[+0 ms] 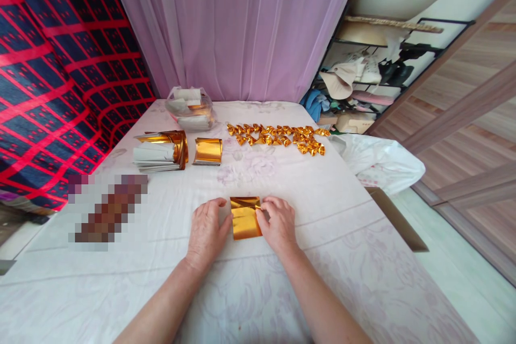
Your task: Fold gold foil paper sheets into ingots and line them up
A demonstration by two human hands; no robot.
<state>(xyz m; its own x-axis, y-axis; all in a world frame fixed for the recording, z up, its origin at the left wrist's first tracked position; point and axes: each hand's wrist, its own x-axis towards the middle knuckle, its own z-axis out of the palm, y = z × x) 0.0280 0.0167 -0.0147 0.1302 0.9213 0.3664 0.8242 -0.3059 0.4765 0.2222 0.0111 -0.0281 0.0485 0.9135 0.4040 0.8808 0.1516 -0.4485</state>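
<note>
A square sheet of shiny gold foil paper (246,221) lies on the table in front of me, with a crease across its upper part. My right hand (280,221) pinches its right edge between thumb and index finger. On the other side, my left hand (208,228) rests with thumb and index finger apart, the thumb tip at the sheet's left edge. Farther back is a small stack of gold foil sheets (208,151). Several folded gold foil pieces (274,135) sit in rows beyond my right hand.
A larger pile of foil paper (161,150) lies at the back left, near a clear plastic bag (189,109) holding more sheets. A patterned cloth (258,169) covers the table. A white plastic bag (382,164) hangs by the right edge. Shelves (371,86) stand beyond it.
</note>
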